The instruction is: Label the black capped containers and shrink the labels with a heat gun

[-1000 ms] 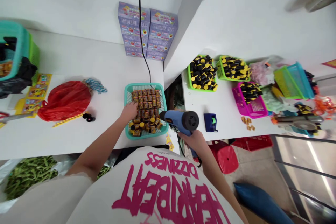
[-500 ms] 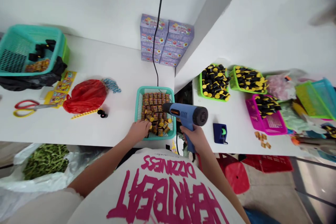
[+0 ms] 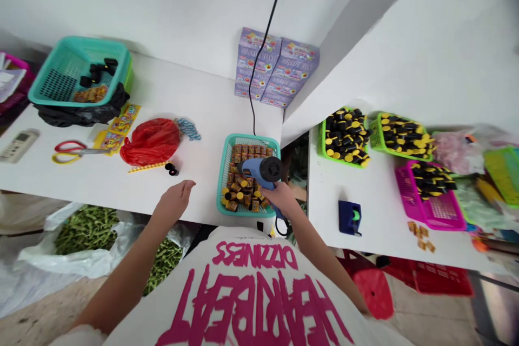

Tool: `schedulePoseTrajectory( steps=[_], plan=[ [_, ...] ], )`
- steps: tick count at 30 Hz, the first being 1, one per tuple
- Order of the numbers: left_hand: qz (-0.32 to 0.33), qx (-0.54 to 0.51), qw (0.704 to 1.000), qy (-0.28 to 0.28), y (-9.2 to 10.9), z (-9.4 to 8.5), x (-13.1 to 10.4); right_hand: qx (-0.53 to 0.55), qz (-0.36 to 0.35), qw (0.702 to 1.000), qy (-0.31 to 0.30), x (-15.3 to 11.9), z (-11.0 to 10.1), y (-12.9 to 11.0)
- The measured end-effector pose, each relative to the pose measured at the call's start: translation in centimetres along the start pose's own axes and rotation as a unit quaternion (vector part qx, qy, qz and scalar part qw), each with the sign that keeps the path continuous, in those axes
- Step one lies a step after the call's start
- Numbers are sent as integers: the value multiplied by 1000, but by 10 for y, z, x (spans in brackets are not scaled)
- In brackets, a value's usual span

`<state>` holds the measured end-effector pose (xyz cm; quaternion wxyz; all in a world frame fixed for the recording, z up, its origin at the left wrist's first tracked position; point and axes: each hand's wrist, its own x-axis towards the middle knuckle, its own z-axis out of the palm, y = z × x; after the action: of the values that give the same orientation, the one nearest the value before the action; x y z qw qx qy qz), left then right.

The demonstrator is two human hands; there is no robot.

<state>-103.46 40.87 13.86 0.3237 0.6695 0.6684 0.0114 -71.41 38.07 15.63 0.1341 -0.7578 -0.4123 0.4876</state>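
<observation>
My right hand (image 3: 281, 199) grips the handle of a blue heat gun (image 3: 253, 168), its black rear end facing up and its nozzle over the turquoise basket (image 3: 222, 173). Inside that basket stand rows of small orange-brown labelled containers (image 3: 250, 150); looser ones with yellow or black ends (image 3: 243, 197) lie at the near side. To the left of the basket, my left hand (image 3: 177, 199) hovers near the table's front edge, fingers stretched out and nothing visible in them. Two small black pieces (image 3: 172, 169) lie just beyond it.
Purple boxes (image 3: 275, 67) stand behind the basket, with a black cord (image 3: 263, 43) hanging past them. At left are a red bag (image 3: 152, 140), scissors (image 3: 81, 151) and another turquoise basket (image 3: 52, 70). Baskets of black-and-yellow pieces (image 3: 346, 135) and a tape dispenser (image 3: 349, 217) sit right.
My left hand has left the containers in the basket and moved left over the table. The heat gun has shifted left, further over the basket. The view has swung left.
</observation>
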Motion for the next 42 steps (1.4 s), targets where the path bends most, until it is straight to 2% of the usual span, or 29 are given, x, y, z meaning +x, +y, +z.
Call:
schedulePoseTrajectory(
  steps=[5, 9, 12, 16, 19, 21, 24, 27, 30, 33, 35, 38, 42],
  plan=[
    [12, 14, 1000, 1, -1, -5, 15, -31, 14, 999, 31, -15, -15, 13],
    [53, 36, 998, -3, 15, -3, 48, -37, 46, 996, 67, -35, -31, 30],
    [117, 46, 992, -33, 47, 22, 82, -12, 81, 989, 124, -52, -39, 48],
    [193, 66, 974, -95, 94, 79, 113, 81, 106, 975, 176, -70, -46, 70],
    [212, 95, 964, -132, 108, 110, 109, 102, 121, 969, 189, -79, -48, 78],
    [203, 115, 961, -147, 102, 115, 92, 118, 120, 969, 182, -82, -48, 80],
    [172, 134, 964, -152, 79, 101, 59, 165, 112, 969, 143, -82, -43, 76],
    [142, 125, 974, -128, 51, 70, 36, 167, 100, 977, 92, -75, -34, 69],
    [94, 106, 986, -87, 29, 38, 28, 113, 77, 990, 33, -62, -25, 56],
    [40, 91, 994, -45, 13, 15, 28, 28, 48, 998, 13, -50, -16, 36],
    [12, 81, 996, -25, 5, 7, 28, -6, 34, 999, -3, -45, -10, 23],
    [-11, 62, 998, -13, -3, 4, 24, -25, 34, 999, -22, -40, -2, 10],
    [-21, 43, 999, -9, -7, 4, 22, -40, 37, 998, -28, -39, -4, 15]
  ],
)
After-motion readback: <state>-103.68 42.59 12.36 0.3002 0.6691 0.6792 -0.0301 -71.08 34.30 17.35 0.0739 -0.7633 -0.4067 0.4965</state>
